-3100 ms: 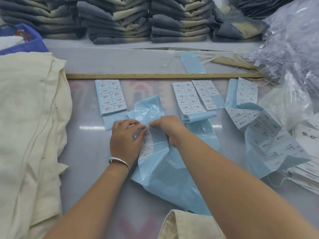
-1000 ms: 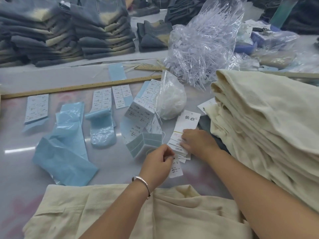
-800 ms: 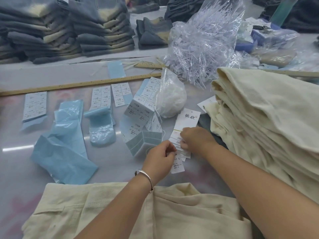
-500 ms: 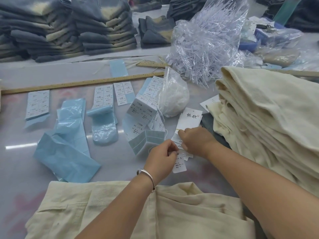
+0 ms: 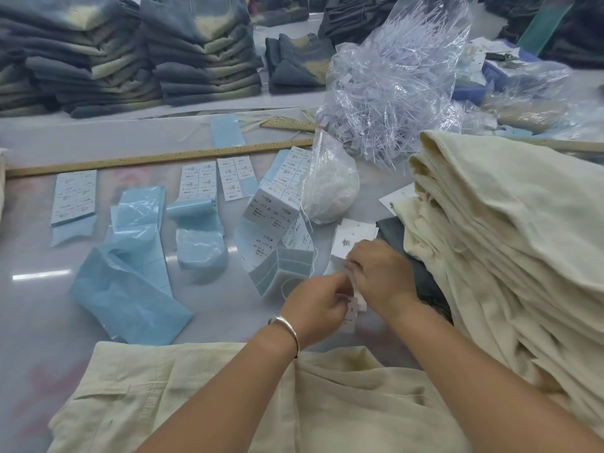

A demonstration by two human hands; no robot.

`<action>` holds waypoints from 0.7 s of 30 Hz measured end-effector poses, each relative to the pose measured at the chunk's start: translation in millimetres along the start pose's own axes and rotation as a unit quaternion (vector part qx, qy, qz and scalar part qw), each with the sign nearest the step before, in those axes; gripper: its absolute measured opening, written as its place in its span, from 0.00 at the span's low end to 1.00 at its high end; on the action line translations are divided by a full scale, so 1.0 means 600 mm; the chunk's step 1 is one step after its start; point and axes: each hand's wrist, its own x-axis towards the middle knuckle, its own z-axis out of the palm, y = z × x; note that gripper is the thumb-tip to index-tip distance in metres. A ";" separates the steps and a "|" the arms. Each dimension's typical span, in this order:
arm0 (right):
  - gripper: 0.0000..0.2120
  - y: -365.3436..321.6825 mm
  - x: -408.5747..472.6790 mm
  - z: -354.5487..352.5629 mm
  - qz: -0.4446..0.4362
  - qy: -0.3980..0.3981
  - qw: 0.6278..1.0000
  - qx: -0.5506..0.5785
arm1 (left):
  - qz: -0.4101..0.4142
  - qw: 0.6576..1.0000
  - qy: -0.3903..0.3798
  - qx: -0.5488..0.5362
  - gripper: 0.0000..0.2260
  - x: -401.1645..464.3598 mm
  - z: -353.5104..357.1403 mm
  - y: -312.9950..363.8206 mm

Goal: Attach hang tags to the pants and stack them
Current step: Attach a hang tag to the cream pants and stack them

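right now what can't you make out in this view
Head view only:
- Hang tags: lower part hidden under the right hand.
- Small label the left hand pinches: print too small.
- Cream pants: cut off by the bottom edge, crossed by both forearms.
- Cream stack: cut off at the right edge.

cream pants (image 5: 228, 397), pale blue backing sheets (image 5: 130, 289), white printed stickers (image 5: 199, 181), grey-blue stacked jeans (image 5: 202, 60)
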 end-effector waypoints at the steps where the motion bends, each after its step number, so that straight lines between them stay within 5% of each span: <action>1: 0.06 -0.001 -0.008 -0.008 0.016 0.020 0.999 0.037 | -0.021 0.999 0.011 -0.039 0.06 -0.009 -0.002 -0.002; 4: 0.04 -0.015 -0.039 -0.039 0.019 0.145 0.985 0.088 | -0.110 0.970 0.065 -0.207 0.09 -0.040 -0.016 -0.007; 8: 0.06 -0.052 -0.065 -0.062 0.013 0.223 0.969 0.107 | -0.201 0.885 0.087 -0.411 0.09 -0.072 -0.044 -0.006; 12: 0.08 -0.083 -0.061 -0.076 0.037 0.240 0.963 0.115 | -0.230 0.860 0.058 -0.452 0.13 -0.099 -0.065 -0.001; 17: 0.07 -0.149 -0.088 -0.090 -0.036 0.253 0.945 0.204 | -0.213 0.811 -0.011 -0.545 0.27 -0.129 -0.111 -0.012; 21: 0.06 -0.204 -0.147 -0.070 -0.081 0.209 0.944 0.241 | -0.199 0.807 -0.033 -0.555 0.20 -0.165 -0.140 -0.020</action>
